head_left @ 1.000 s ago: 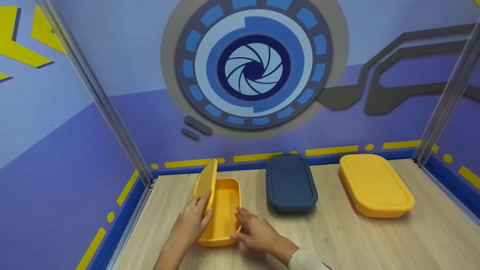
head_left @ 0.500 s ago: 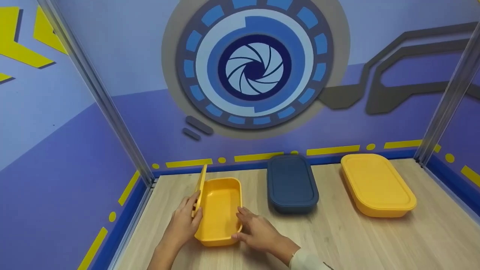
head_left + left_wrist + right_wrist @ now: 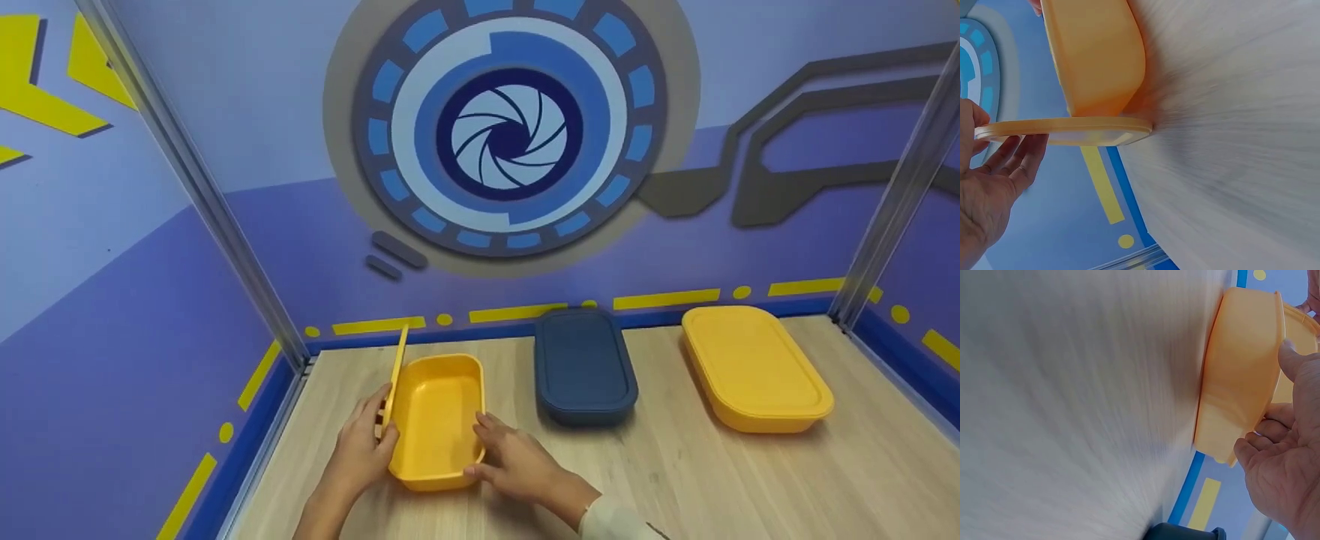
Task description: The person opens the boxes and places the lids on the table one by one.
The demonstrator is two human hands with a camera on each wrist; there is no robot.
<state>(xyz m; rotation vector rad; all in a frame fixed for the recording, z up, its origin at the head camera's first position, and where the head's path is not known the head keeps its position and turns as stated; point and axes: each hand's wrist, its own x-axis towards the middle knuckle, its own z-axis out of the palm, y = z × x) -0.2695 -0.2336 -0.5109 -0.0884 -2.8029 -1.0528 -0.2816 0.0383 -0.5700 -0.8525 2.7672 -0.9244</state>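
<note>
A yellow lunch box (image 3: pixel 439 484) sits uncovered on the table, its inside bare. My left hand (image 3: pixel 356 450) pinches the box's yellow lid (image 3: pixel 397 367) between thumb and fingers. That lid stands nearly upright along the box's left side, seen edge-on. The left wrist view shows the lid (image 3: pixel 1072 125) with its lower end down near the tabletop, fingers behind it. On the box's other side, my right hand (image 3: pixel 521 465) holds the right rim by its front corner. In the right wrist view, its thumb lies at the rim of the box (image 3: pixel 1241 371) and its other fingers bend against the side.
A dark blue box with its lid on (image 3: pixel 585 367) stands right of the uncovered one. Farther right is a yellow box, also lidded (image 3: pixel 754 371). The wood-look table (image 3: pixel 675 487) meets a printed back wall (image 3: pixel 285 247), with metal posts at both corners.
The left hand has swung the lid leftward off the box, from leaning over its left part to standing nearly upright beside it. The right hand has stayed at the rim.
</note>
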